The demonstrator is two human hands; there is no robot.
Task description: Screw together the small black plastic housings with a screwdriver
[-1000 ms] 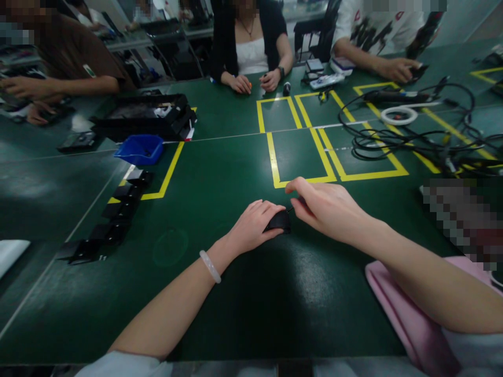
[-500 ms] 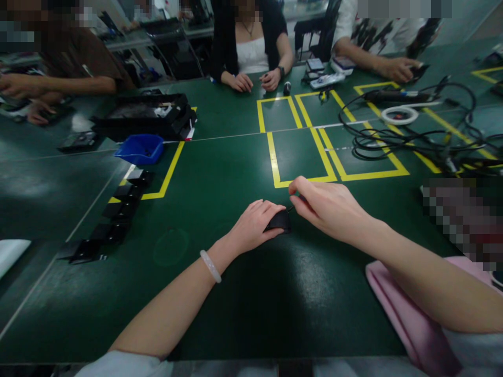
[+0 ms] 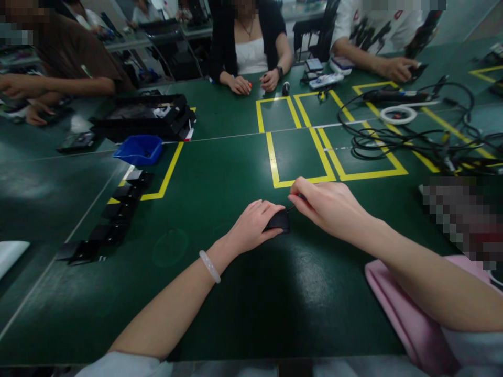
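Note:
My left hand [image 3: 257, 222] is closed around a small black plastic part [image 3: 280, 221], thumb in front and fingers over its top, keeping it on the green table. Just to the right, my right hand [image 3: 322, 204] is pinched around a thin screwdriver-like tool [image 3: 291, 208]. Its dark shaft slants down to the upper right edge of the black part. The tool's handle is mostly hidden by my fingers, with a little colour showing between them. Whether the tip touches the part I cannot tell.
At left stand a row of black parts [image 3: 113, 212], a blue bin [image 3: 139, 150] and a black tray [image 3: 141, 115]. Coiled black cables [image 3: 377, 141] lie at right, near a pink cloth [image 3: 396, 298]. Yellow tape [image 3: 304, 183] marks the table. Several people sit across.
My hands stay in nearly the same place, with my right fingers shifting very slightly. Across the table, a small orange thing now shows at a person's hand.

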